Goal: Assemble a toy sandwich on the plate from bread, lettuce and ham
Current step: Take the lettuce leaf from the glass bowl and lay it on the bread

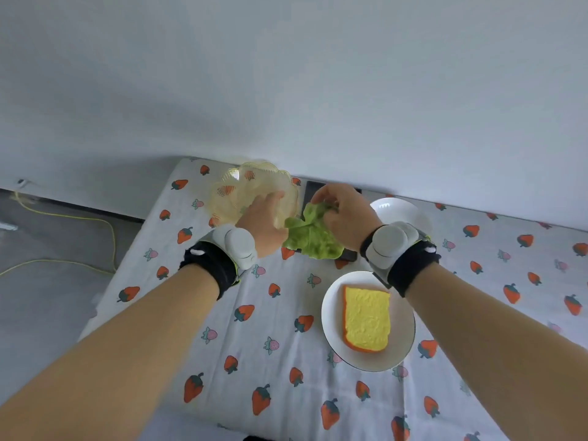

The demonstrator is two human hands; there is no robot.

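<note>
A yellow toy bread slice (pixel 366 318) lies flat on a white plate (pixel 331 332) near the front right of the table. Farther back, my right hand (pixel 345 214) pinches the top of a green toy lettuce leaf (pixel 313 238), which hangs over a dark tray. My left hand (pixel 264 222) rests against the rim of a clear yellowish plastic bowl (pixel 251 189), fingers curled on its edge. Both wrists carry grey devices on black straps. No ham is visible.
A strawberry-print cloth (pixel 254 329) covers the table. A dark flat tray (pixel 346 254) lies under the lettuce. A second white plate (pixel 397 211) sits behind my right wrist. A wall rises right behind the table. Yellow cable runs on the floor to the left.
</note>
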